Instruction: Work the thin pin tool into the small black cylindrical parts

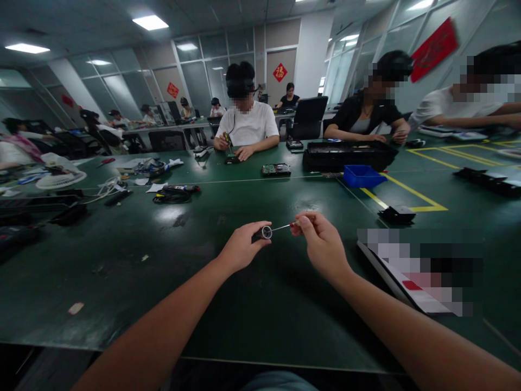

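My left hand (243,244) is closed round a small dark cylindrical part (266,232) with a pale ring at its open end, which faces right. My fingers cover the rest of it, so its exact kind does not show. In my right hand (319,234) I pinch a screwdriver by its reddish handle (293,224). The thin metal shaft (280,227) points left, and its tip is at the ringed end of the dark part. Both hands are held above the green table (244,315).
A pixelated booklet (391,271) lies right of my right arm. Farther off are a black bracket (397,214), a blue bin (362,176), a long black housing (350,156), a circuit-board unit (275,169) and a coiled black cable (175,194). A person (248,122) works opposite; others sit around.
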Demonstrator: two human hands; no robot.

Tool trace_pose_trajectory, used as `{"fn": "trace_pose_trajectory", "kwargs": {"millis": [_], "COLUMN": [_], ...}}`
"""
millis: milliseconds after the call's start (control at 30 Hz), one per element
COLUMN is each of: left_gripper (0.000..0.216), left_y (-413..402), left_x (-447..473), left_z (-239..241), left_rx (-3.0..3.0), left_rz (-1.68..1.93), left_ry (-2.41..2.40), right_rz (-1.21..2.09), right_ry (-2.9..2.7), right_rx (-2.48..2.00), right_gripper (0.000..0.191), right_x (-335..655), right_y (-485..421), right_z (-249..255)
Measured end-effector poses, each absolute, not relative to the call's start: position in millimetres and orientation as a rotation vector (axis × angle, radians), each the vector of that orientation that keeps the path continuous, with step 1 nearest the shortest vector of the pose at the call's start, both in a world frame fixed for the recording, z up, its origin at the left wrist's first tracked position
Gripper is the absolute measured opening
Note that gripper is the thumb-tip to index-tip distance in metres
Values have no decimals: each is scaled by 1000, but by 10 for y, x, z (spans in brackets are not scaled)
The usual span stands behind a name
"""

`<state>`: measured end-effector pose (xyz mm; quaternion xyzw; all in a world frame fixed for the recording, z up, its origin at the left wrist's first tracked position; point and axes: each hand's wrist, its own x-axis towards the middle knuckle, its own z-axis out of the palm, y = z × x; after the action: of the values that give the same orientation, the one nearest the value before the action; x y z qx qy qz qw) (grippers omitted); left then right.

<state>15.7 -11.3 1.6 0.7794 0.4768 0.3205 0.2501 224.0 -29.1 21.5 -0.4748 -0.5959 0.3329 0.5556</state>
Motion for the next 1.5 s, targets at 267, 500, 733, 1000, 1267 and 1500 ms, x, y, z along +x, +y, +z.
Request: {"fn": "trace_pose_trajectory", "kwargs": {"millis": [267, 500, 733, 1000, 1267, 1500], "left_gripper": [37, 38, 38, 38, 39, 37], "left_y": [-113, -86, -93, -67, -62, -47], "left_x": [159, 131, 129, 105, 116, 158], "left_z": [28, -26, -33, -46, -44, 78], "left_rx": [2166, 2151, 2153, 2138, 2126, 2236], "left_rz": [851, 901, 883, 914, 900, 908], "left_ry": [1292, 1282, 1272, 1306, 1314, 1287], "right_rz": [487, 566, 575, 565, 826, 1235], "right_ry": [-1594, -1744, -1740, -1840, -1490, -977], "right_rx": [-1321, -1131, -1236, -1169, -1107, -1004], "right_gripper": [41, 18, 40, 36, 27, 31], "right_x": [2300, 2296, 2290, 2289, 2237, 2230], "right_y": [-316, -326, -343, -358, -296, -105], "right_z": [256, 234, 256, 267, 203, 26]}}
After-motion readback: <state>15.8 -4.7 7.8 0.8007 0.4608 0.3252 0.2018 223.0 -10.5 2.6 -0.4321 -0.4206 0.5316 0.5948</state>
